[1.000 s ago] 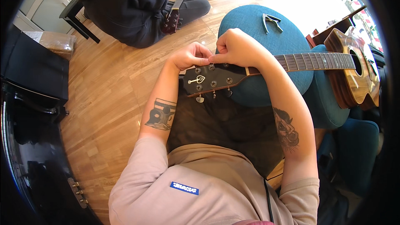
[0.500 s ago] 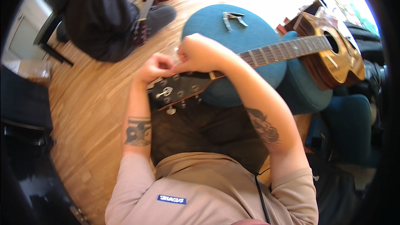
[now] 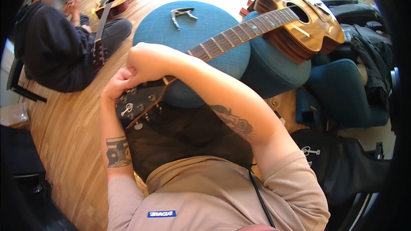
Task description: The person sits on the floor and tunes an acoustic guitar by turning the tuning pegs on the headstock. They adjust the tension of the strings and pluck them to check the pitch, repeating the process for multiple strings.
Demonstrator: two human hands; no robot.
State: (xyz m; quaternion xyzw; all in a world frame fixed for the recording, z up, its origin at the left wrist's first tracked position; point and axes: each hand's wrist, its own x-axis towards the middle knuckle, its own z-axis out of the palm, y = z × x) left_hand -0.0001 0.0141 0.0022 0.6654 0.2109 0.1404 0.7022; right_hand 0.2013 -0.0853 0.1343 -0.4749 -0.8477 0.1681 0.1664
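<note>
An acoustic guitar (image 3: 319, 32) lies face up, its body at the far right and its neck slanting down left across a round blue stool (image 3: 156, 23). The dark headstock (image 3: 147, 95), with metal tuning pegs, hangs over my lap. My left hand (image 3: 116, 84) is closed in a pinch at the headstock's far edge. Beside and touching it, my right hand (image 3: 147, 62) reaches across with fingers curled down. What lies between the fingers is hidden. A silver capo (image 3: 184, 16) rests on the stool beyond the neck.
At the far left a person in dark clothes (image 3: 60, 47) sits on the floor by another acoustic guitar (image 3: 117, 1). A second blue seat (image 3: 278, 70) lies under the guitar body. A dark guitar bag (image 3: 334, 167) is at right, and a black case (image 3: 25, 158) at left.
My view has swung to the right, so everything sits further left in the picture. Both hands remain together at the same edge of the headstock, with little visible change in their grip.
</note>
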